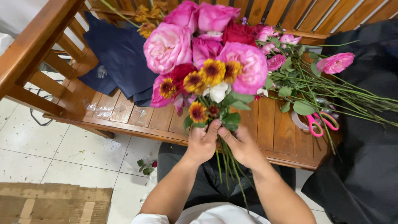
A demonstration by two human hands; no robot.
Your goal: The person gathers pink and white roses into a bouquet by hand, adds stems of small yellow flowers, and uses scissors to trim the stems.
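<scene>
Two hands meet at the neck of a bouquet [203,62], just under its lowest blooms. The left hand [202,144] is wrapped shut around the bundled stems [228,166], thumb up against the leaves; the right hand [241,146] closes on the same bundle from the other side, its fingers curled in. Gripped this high, the heavy pink, red and yellow heads stay bunched together, while the loose green stems hang down between the forearms toward the lap.

The bouquet is held in the air above the front edge of a slatted wooden counter [124,114], tipped away from the person. More cut flowers [315,79] lie on the slats to the right, their long stems running out over black cloth [369,166]. Pink scissors [321,122] and a roll of tape [299,121] sit beneath those stems, close to the right hand. Folded dark blue paper [120,58] lies on the left.

Bare slats between the blue paper and the bouquet give the most open room. The wooden rail [37,41] hems in the left side, and tiled floor [49,149] with a piece of cardboard [49,203] lies below the front edge.
</scene>
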